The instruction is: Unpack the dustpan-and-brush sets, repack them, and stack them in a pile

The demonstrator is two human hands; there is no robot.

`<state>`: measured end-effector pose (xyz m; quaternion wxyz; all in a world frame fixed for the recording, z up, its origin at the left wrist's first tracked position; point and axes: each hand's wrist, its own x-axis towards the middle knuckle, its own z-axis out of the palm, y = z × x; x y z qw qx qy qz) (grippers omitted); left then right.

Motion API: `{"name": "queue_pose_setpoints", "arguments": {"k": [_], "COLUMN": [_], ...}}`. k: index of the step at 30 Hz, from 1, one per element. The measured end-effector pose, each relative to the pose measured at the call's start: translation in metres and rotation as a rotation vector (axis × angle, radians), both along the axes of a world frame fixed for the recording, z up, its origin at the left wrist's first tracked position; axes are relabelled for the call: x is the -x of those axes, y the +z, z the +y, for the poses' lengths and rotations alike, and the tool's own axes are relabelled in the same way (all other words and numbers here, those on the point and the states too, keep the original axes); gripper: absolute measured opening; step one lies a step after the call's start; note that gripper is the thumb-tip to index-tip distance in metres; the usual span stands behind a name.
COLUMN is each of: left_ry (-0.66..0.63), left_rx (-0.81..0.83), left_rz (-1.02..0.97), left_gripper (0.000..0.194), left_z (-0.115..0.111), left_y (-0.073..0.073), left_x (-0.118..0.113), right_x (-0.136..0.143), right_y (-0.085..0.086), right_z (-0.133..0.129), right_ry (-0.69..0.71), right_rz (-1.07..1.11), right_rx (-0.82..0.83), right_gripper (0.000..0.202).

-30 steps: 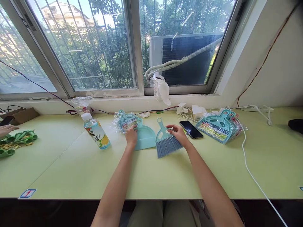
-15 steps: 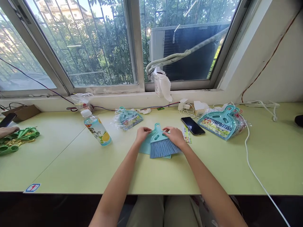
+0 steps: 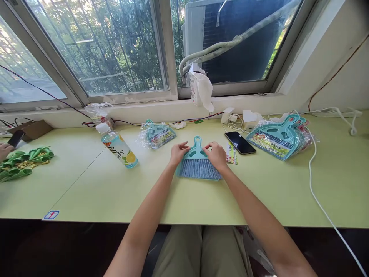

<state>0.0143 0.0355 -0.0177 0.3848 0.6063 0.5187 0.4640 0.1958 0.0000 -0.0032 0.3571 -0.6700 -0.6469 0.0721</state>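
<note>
Near the middle of the table (image 3: pixel 144 200), a small brush (image 3: pixel 198 168) lies bristles toward the person over a dustpan (image 3: pixel 178 170), whose pale edge peeks out at the left and along the bottom. The left hand (image 3: pixel 178 153) and the right hand (image 3: pixel 216 154) are each closed in a light pinch at opposite edges of the brush's upper body; whether the fingertips also catch the dustpan cannot be told. The step in hand looks like squaring the two pieces, one over the other. They appear nearly aligned, so the next move calls for even pressure from both sides, and for keeping them together if they are lifted, since the brush could slide off the flat pan.

As for print, the tilted bottle (image 3: pixel 117 148) carries bold, stylised dark lettering with a lemon picture; I can't make out the brand with any confidence. A colourful card (image 3: pixel 232 154) sits just beside the phone (image 3: pixel 240 142), its text too small to read. The wrapped set (image 3: pixel 158 135) and the wrapped pile (image 3: pixel 278 139) show bright printed inserts under clear film, also unreadable. On the near edge, a sticker (image 3: pixel 51 215) bears a red arrow in a blue frame. The white packet (image 3: pixel 198 87) by the window has faint, illegible print.
</note>
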Motion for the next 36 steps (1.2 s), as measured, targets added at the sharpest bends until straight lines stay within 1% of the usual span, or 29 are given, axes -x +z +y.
{"name": "queue_pose_setpoints", "arguments": {"k": [4, 6, 9, 11, 13, 15, 17, 19, 22, 24, 26, 29, 31, 36], "left_ry": [-0.084, -0.143, -0.233, -0.276, -0.283, -0.272, -0.261, -0.26, -0.277, -0.307, -0.352, -0.385, -0.385, -0.416], "left_rx": [-0.038, -0.045, -0.009, 0.02, 0.041, 0.048, 0.038, 0.012, -0.005, 0.047, 0.139, 0.242, 0.256, 0.229], "left_rz": [0.013, 0.015, -0.005, -0.025, -0.053, -0.089, -0.126, -0.156, -0.191, -0.212, -0.196, -0.105, -0.071, -0.075], "left_gripper": [0.031, 0.031, 0.035, 0.039, 0.039, 0.038, 0.038, 0.038, 0.04, 0.046, 0.05, 0.048, 0.048, 0.044], "left_z": [-0.003, -0.003, -0.002, -0.001, -0.002, -0.003, -0.004, -0.005, -0.007, -0.009, -0.013, -0.019, -0.021, -0.023], "left_y": [0.004, 0.004, 0.0, -0.003, -0.003, -0.001, 0.002, 0.005, 0.008, 0.011, 0.014, 0.018, 0.021, 0.025], "left_x": [-0.002, -0.003, -0.002, -0.002, -0.002, -0.002, -0.003, -0.004, -0.004, -0.004, -0.003, -0.002, -0.002, -0.001], "right_x": [0.0, -0.002, -0.004, -0.006, -0.009, -0.012, -0.015, -0.017, -0.018, -0.016, -0.014, -0.011, -0.01, -0.008], "right_y": [0.0, -0.001, -0.004, -0.007, -0.011, -0.014, -0.016, -0.016, -0.015, -0.014, -0.015, -0.017, -0.019, -0.023], "right_z": [-0.001, 0.0, 0.004, 0.008, 0.013, 0.018, 0.022, 0.024, 0.024, 0.024, 0.025, 0.026, 0.027, 0.027], "right_ry": [-0.027, -0.012, 0.018, 0.067, 0.146, 0.214, 0.245, 0.285, 0.422, 0.473, 0.445, 0.365, 0.349, 0.365], "right_rz": [0.056, 0.065, 0.08, 0.116, 0.209, 0.361, 0.514, 0.628, 0.723, 0.759, 0.789, 0.811, 0.813, 0.81], "right_rx": [-0.049, -0.036, 0.041, 0.111, 0.165, 0.193, 0.219, 0.284, 0.363, 0.343, 0.308, 0.294, 0.292, 0.277], "right_gripper": [0.023, 0.022, 0.017, 0.012, 0.011, 0.022, 0.037, 0.044, 0.036, 0.033, 0.036, 0.041, 0.041, 0.036]}}
